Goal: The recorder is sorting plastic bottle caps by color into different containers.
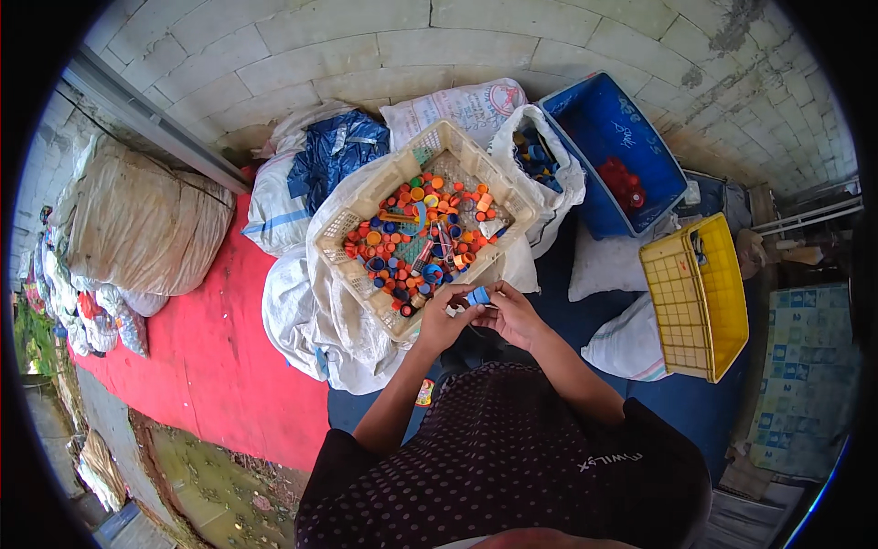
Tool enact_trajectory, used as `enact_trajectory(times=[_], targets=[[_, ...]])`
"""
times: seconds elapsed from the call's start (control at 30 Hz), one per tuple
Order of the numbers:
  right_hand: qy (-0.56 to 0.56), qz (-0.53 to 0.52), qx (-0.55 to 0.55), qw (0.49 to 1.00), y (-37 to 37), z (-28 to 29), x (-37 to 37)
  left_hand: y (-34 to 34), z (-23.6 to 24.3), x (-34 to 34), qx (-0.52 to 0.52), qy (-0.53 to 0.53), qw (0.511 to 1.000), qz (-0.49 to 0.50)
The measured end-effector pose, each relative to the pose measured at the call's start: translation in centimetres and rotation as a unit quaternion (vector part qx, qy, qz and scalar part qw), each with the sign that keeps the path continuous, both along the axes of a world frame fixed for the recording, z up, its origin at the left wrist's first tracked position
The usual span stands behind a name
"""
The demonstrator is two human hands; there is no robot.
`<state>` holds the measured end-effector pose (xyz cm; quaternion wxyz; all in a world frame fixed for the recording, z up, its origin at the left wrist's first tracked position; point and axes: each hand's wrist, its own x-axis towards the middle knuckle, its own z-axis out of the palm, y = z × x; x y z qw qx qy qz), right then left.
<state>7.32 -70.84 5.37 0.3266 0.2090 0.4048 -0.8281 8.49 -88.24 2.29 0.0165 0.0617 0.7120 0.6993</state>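
Note:
A small blue plastic cap [478,296] is held between my two hands, just in front of the crate. My left hand [444,318] grips it from the left, and my right hand [508,317] has its fingers closed on its right side. The cream plastic crate [335,257] sits tilted on white sacks [294,317] and holds several loose caps and small plastic pieces, mostly orange, red and blue [375,238].
A blue bin [653,163] with red pieces stands at back right, beside an open sack [549,220]. A yellow basket [677,325] lies right. Large stuffed bags [151,233] sit left on red sheeting [210,366]. A block wall [366,46] runs behind.

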Motion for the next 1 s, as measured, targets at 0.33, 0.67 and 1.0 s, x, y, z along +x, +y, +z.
enact_trajectory(times=[0.33, 0.67, 1.0], targets=[[0.028, -0.035, -0.017, 0.999, 7.3, 0.1, 3.4, 7.4, 2.7, 3.2, -0.145, 0.006, 0.989, -0.023], [0.054, -0.076, -0.011, 0.996, 26.3, -3.0, 11.0, 25.6, 3.1, 8.2, -0.247, 0.067, 0.96, -0.115], [0.128, -0.144, 0.138, 0.972, 44.4, -3.8, 17.1, 44.5, 2.1, 10.1, -0.225, 0.087, 0.945, -0.219]])
